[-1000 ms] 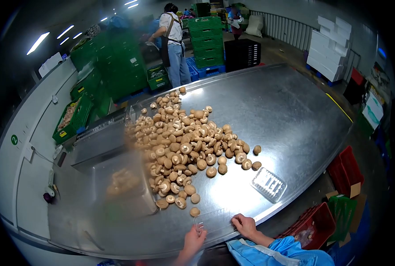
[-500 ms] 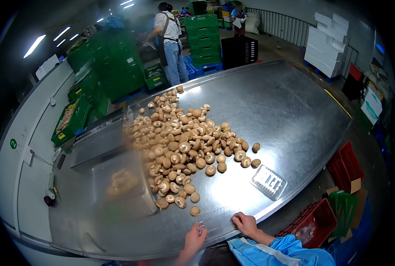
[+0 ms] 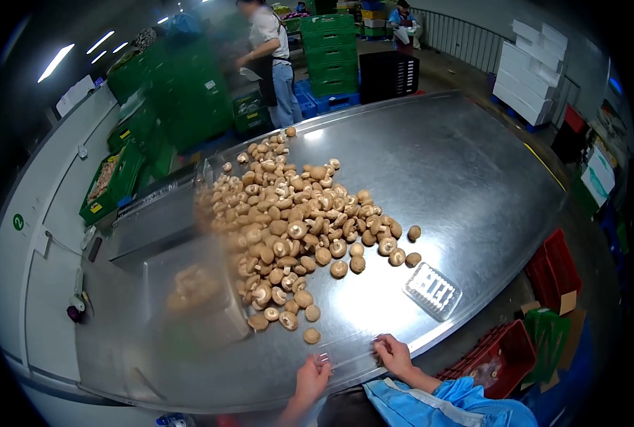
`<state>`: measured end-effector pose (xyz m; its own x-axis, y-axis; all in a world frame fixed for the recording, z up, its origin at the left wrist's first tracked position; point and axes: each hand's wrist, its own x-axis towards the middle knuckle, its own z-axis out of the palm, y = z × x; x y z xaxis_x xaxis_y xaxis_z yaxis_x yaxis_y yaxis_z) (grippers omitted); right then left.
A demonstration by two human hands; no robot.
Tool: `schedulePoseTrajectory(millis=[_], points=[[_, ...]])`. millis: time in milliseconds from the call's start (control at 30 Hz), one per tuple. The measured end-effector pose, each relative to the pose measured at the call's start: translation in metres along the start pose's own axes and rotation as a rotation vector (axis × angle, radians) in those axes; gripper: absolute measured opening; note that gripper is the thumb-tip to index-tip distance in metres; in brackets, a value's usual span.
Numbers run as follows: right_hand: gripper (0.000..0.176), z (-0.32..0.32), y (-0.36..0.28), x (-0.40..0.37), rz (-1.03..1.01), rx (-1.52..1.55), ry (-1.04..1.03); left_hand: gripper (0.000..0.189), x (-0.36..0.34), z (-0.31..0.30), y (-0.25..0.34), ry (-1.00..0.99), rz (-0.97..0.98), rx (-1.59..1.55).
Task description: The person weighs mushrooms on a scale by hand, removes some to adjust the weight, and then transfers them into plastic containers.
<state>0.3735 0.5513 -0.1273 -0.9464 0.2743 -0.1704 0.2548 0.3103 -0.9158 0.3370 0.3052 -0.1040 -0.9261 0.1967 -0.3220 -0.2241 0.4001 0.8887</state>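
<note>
My left hand point(image 3: 312, 378) is at the near table edge, its fingers closed on what looks like a clear plastic tray. To its right, my right hand point(image 3: 395, 356) has its fingers curled at the tray's other side. The tray is very faint between them; only glints at the fingertips show. A large pile of brown mushrooms point(image 3: 295, 229) covers the middle left of the metal table point(image 3: 466, 178). One mushroom point(image 3: 311, 335) lies just beyond my left hand. Another clear ribbed tray point(image 3: 433, 291) rests at the right, beyond my right hand.
At left are a blurred clear bin point(image 3: 196, 299) and a metal scale-like box point(image 3: 153, 224). Green crates point(image 3: 329, 53) and a person point(image 3: 270, 60) stand behind the table. Another person point(image 3: 403, 28) is farther back. Red crates point(image 3: 498, 359) sit at lower right.
The clear tray between my hands has become much harder to see, while my hands have barely moved. The person behind the table has turned and shifted, and the view has moved slightly.
</note>
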Motion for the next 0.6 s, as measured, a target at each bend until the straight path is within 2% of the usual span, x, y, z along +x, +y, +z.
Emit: schedulePoseTrajectory(millis=[67, 267, 333, 433, 533, 600], points=[[0.023, 0.0, 0.003, 0.002, 0.123, 0.272, -0.035, 0.027, 0.0, 0.001, -0.003, -0.03, -0.04, -0.113], [0.02, 0.002, 0.005, 0.007, 0.149, 0.272, -0.079, 0.021, 0.007, -0.009, 0.015, -0.101, -0.119, -0.165], [0.019, 0.007, 0.002, 0.012, 0.18, 0.369, -0.091, 0.023, 0.012, -0.01, 0.007, -0.106, -0.124, -0.211], [0.018, 0.017, -0.021, 0.031, 0.233, 0.447, -0.16, 0.025, 0.023, -0.018, 0.0, -0.023, -0.151, -0.369], [0.022, 0.025, -0.07, 0.07, 0.093, 0.436, -0.306, 0.025, 0.026, -0.05, 0.011, 0.252, 0.001, -0.563], [0.02, 0.018, -0.103, 0.105, 0.006, 0.532, -0.338, 0.024, 0.021, -0.075, 0.021, 0.318, 0.012, -0.667]])
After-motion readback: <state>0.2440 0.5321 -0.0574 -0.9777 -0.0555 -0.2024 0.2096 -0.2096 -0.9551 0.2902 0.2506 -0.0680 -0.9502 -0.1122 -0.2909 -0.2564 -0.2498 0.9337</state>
